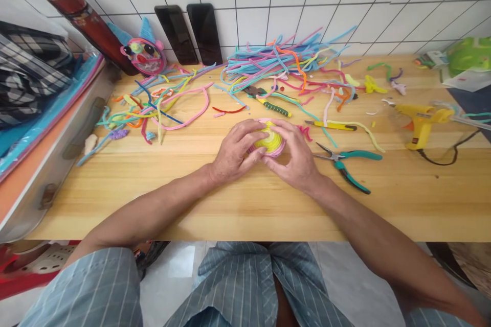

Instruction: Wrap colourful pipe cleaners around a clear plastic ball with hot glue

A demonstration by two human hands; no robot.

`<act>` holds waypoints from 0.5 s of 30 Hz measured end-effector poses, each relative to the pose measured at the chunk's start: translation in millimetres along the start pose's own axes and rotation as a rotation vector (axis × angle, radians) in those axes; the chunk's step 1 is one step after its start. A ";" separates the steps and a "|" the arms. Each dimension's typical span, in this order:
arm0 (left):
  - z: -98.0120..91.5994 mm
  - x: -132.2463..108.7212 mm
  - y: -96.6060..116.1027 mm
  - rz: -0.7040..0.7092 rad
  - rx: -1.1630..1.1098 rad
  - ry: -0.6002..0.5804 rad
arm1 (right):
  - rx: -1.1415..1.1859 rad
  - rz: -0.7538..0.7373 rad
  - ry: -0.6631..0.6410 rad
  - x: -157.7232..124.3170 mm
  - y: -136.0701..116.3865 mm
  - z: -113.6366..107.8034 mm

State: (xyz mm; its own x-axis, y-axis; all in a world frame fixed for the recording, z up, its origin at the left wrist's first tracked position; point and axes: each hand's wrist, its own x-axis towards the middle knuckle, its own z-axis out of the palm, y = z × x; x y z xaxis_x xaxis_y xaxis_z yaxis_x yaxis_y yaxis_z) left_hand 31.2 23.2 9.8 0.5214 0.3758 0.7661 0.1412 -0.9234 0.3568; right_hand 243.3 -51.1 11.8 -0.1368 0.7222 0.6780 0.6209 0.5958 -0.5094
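Between both hands, just above or on the wooden table, is a round coil of pipe cleaner point(271, 141), yellow in the middle with a pink edge. My left hand point(240, 150) grips its left side, fingers curled over the top. On the right side my right hand point(293, 156) holds it with fingers and thumb around the rim. The underside of the coil is hidden. A pair of long-nose pliers point(340, 157) with teal handles lies spread beside my right hand. Behind the coil rest green-and-yellow-handled pliers point(276, 108).
Loose pipe cleaners point(272, 64) form a heap by the tiled wall, with more scattered at left. A yellow glue gun point(420, 122) and a yellow craft knife point(333, 125) lie at right. Two phones point(205, 33), a thermos point(88, 25), a pipe-cleaner figure point(144, 53) and a plastic box point(72, 148) stand around.
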 end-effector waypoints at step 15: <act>-1.7 4.1 -5.1 -0.025 -0.004 0.031 | -0.008 0.018 -0.012 0.2 0.9 1.1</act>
State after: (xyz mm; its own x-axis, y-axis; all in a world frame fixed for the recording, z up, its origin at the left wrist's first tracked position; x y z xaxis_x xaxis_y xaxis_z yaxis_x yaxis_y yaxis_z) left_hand 31.1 29.6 12.0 0.4917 0.4009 0.7730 0.1503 -0.9135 0.3781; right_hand 243.0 -50.1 10.8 -0.1344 0.7369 0.6625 0.6294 0.5798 -0.5174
